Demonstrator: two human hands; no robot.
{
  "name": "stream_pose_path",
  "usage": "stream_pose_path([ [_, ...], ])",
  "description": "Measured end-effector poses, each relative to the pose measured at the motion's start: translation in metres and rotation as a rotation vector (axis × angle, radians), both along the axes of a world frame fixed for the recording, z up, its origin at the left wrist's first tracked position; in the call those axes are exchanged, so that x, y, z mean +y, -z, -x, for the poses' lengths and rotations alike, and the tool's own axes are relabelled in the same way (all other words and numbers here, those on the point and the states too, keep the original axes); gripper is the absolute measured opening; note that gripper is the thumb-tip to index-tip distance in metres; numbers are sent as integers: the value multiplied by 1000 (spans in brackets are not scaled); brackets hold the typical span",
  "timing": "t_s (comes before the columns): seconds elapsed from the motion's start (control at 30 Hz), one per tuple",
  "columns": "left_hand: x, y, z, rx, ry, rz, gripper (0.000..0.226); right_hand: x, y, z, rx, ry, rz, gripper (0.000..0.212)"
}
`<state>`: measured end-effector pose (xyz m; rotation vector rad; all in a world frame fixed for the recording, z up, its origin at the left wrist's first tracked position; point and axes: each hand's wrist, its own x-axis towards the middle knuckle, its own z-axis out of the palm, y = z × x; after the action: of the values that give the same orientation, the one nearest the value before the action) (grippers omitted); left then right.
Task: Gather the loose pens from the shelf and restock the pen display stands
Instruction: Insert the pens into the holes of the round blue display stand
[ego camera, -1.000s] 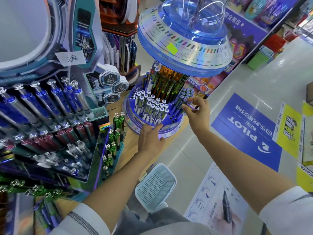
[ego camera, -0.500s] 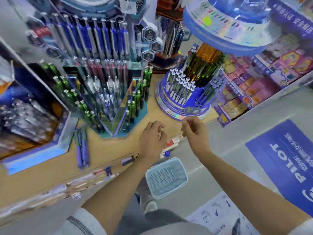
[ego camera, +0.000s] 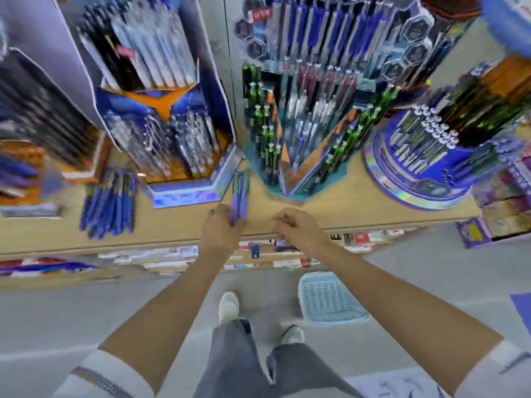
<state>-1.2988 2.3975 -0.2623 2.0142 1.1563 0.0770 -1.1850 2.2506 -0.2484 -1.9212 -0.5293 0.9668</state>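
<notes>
Pen bundle (ego camera: 240, 193): a few purple-blue pens lying on the shelf (ego camera: 330, 208). Their long axis runs straight away from the left hand, and the far ends point into the gap between the orange-blue stand (ego camera: 184, 168) and the teal stand (ego camera: 290, 168).
Left hand (ego camera: 219, 229): fingers curled round the bundle's near ends, forearm stretched forward.
Right hand (ego camera: 297, 228): just right of the left hand, over the shelf's front edge, fingers curled (too blurred to tell whether they hold anything).
Loose pens (ego camera: 109, 202): a blue pile well left of the left hand, roughly parallel to the bundle.
Shelf-edge labels (ego camera: 172, 254): below both hands, writing unreadable through blur.
Basket (ego camera: 327, 300): on the floor beneath the right forearm.
</notes>
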Motion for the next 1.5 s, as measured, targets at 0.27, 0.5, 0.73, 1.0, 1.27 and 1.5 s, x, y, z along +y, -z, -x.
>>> stream_pose_path([
  [0.27, 45, 10, -21, 75, 229, 213, 34, 93, 23, 1, 51, 207, 130, 21],
  [0.5, 63, -1, -25, 53, 352, 318, 22, 117, 42, 2, 28, 228, 199, 41],
  [0.73, 76, 7, -22, -41, 319, 414, 17, 113, 38, -1, 107, 198, 140, 17],
  [1.0, 72, 35, -22, -60, 359, 499, 32, 109, 23, 6, 287, 263, 64, 23],
  [1.27, 68, -8, -10, -90, 446, 610, 13, 90, 14, 17, 480, 363, -84, 13],
  [1.5, 32, -34, -1, -100, 562, 641, 33, 48, -3, 21, 490, 302, -150, 9],
])
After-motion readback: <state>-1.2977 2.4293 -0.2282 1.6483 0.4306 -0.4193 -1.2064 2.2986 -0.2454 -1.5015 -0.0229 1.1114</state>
